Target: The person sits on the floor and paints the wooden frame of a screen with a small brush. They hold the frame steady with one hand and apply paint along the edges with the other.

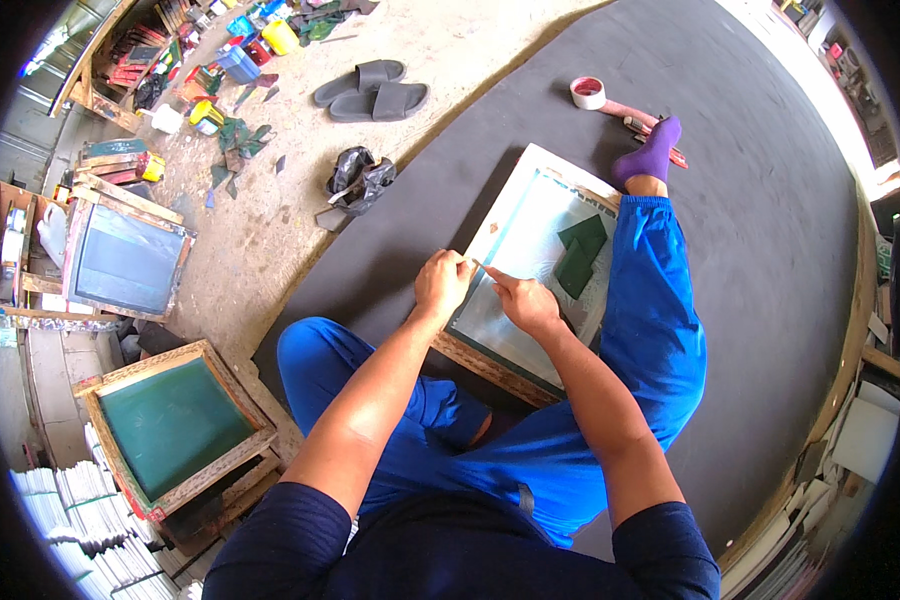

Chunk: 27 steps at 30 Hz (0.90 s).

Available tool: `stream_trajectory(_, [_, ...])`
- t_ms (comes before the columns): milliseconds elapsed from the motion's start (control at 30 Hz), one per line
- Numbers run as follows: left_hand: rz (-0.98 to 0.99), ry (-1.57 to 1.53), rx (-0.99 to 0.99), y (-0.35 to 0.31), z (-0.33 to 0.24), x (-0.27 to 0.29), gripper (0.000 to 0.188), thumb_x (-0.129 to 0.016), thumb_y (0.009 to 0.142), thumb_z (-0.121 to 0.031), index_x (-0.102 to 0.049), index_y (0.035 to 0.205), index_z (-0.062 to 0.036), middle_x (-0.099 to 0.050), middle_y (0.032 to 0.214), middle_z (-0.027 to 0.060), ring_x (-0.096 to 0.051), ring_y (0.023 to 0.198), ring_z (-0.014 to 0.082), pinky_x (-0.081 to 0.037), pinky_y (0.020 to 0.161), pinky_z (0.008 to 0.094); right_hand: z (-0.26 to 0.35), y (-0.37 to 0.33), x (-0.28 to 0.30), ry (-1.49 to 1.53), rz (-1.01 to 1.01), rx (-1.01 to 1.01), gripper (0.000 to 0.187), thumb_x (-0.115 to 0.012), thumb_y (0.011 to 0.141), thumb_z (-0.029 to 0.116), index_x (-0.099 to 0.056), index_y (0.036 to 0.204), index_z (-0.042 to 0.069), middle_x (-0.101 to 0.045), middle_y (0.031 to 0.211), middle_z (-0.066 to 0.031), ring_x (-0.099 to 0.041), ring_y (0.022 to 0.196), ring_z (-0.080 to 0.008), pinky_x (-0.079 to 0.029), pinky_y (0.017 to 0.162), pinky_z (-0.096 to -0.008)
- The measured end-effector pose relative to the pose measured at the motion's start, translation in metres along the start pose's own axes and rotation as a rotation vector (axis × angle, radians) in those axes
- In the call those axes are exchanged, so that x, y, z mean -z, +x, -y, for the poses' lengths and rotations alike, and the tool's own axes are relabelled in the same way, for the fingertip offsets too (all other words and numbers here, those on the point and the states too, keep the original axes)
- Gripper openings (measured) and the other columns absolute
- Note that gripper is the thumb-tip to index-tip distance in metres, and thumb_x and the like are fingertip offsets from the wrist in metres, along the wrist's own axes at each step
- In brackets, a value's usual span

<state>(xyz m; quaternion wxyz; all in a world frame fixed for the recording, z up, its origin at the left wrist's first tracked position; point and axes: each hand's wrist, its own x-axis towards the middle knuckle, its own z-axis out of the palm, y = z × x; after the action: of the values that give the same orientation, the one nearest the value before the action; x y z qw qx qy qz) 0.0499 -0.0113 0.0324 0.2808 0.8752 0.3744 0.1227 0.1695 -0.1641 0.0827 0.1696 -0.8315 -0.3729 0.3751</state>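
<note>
A wooden screen frame (500, 368) with a pale translucent mesh lies tilted between my bent legs. My left hand (442, 286) is closed at the frame's left side, thumb and forefinger pinched together. Over the mesh, my right hand (530, 304) is also closed, its forefinger reaching toward the left fingertips. Something thin seems to lie between the two hands, too small to make out. A dark green, irregular flat piece (582, 256) rests on the mesh, right of my right hand.
I sit on a dark grey surface (770, 300). A tape roll (588, 93) and red-handled tools lie beside my purple-socked foot (652, 155). Sandals (380, 100) and a black plastic bag (358, 180) are on the floor. At left stand a green screen (175, 420) and another framed screen (130, 255).
</note>
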Motion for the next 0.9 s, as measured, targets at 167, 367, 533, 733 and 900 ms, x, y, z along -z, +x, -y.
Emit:
stream_trajectory(167, [0.017, 0.029, -0.044, 0.000, -0.001, -0.007, 0.024, -0.070, 0.095, -0.029, -0.072, 0.092, -0.0048, -0.072, 0.097, 0.0151, -0.072, 0.092, 0.0380, -0.058, 0.081, 0.0499, -0.044, 0.025, -0.022, 0.840, 0.156, -0.087, 0.048, -0.058, 0.107, 0.032, -0.055, 0.153, 0.016, -0.065, 0.087, -0.0081, -0.058, 0.060, -0.0169, -0.048, 0.054, -0.0348])
stream_trajectory(367, [0.006, 0.074, -0.061, -0.002, -0.008, -0.004, 0.024, -0.068, 0.096, -0.028, -0.070, 0.093, -0.0045, -0.071, 0.098, 0.0156, -0.072, 0.090, 0.0381, -0.059, 0.078, 0.0489, -0.031, 0.017, -0.006, 1.142, 0.326, -0.298, 0.048, -0.056, 0.109, 0.038, -0.055, 0.154, 0.022, -0.043, 0.071, 0.0018, -0.030, 0.049, -0.0066, -0.027, 0.041, -0.0251])
stream_trajectory(533, [0.017, 0.253, -0.179, -0.001, -0.011, -0.002, 0.023, -0.067, 0.097, -0.027, -0.069, 0.092, -0.0044, -0.069, 0.094, 0.0139, -0.073, 0.087, 0.0348, -0.061, 0.075, 0.0474, -0.026, 0.003, 0.001, 0.801, 0.185, -0.186, 0.045, -0.055, 0.109, 0.037, -0.058, 0.151, 0.022, -0.047, 0.066, 0.0013, -0.034, 0.045, -0.0066, -0.031, 0.040, -0.0263])
stream_trajectory(733, [0.023, 0.518, -0.373, 0.005, -0.019, -0.003, 0.019, -0.066, 0.096, -0.023, -0.069, 0.095, -0.0043, -0.069, 0.096, 0.0117, -0.074, 0.083, 0.0303, -0.061, 0.073, 0.0450, -0.030, -0.003, 0.004, 0.785, 0.126, -0.163, 0.043, -0.057, 0.108, 0.037, -0.061, 0.149, 0.023, -0.047, 0.065, 0.0003, -0.034, 0.046, -0.0073, -0.032, 0.040, -0.0268])
stream_trajectory(900, [0.114, 0.697, -0.476, 0.010, -0.015, -0.012, 0.016, -0.062, 0.095, -0.018, -0.069, 0.098, -0.0038, -0.068, 0.098, 0.0107, -0.074, 0.084, 0.0283, -0.061, 0.075, 0.0437, -0.036, 0.002, 0.001, 0.755, 0.111, -0.143, 0.043, -0.059, 0.106, 0.035, -0.063, 0.147, 0.025, -0.063, 0.070, -0.0091, -0.055, 0.049, -0.0161, -0.047, 0.047, -0.0334])
